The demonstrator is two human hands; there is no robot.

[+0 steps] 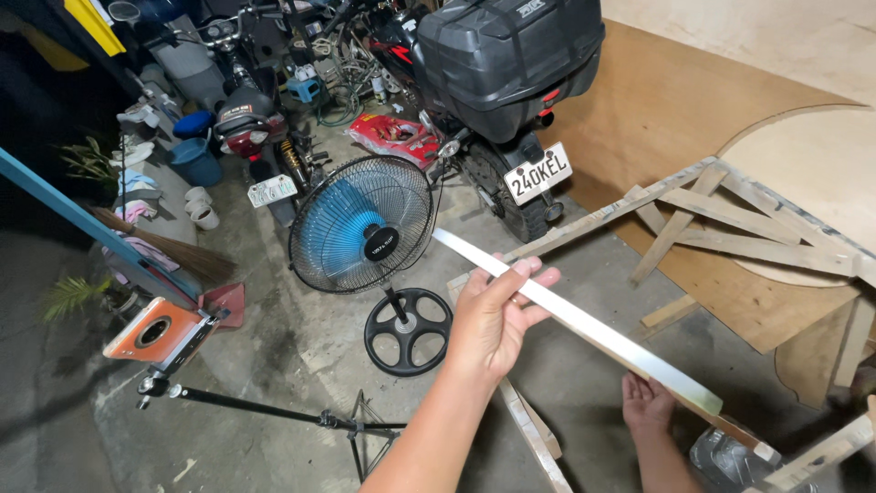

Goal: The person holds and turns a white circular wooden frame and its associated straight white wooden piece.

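**Inspector:** Start with what is nearest.

**Assistant:** The right hand (646,402) lies low, palm up, under the lower end of a long flat pale strip (584,324); whether its fingers close on the strip, I cannot tell. The left hand (493,315) grips the strip nearer its upper end, thumb beneath, fingers wrapped over. The strip slants in mid-air, above a wooden batten (534,434) on the floor.

**Inspector:** Progress?

**Assistant:** In my judgement, early handling: the strip is lifted and carried by both hands, not yet set against anything. The slatted wooden frame (730,215) on the plywood sheet (657,110) lies apart from it.

**Inspector:** Packages, labels, signs?

**Assistant:** Left, an orange-and-white phone (155,330) sits on a tripod (265,413). Centre, a blue-bladed pedestal fan (361,224) bears a small dark round badge at its hub. Beyond, a white rectangular number plate (538,173) hangs on a motorcycle (497,160) under a black top box (511,59). A smaller white plate (272,191) hangs on a second bike; a crumpled red packet (394,137) lies between them.
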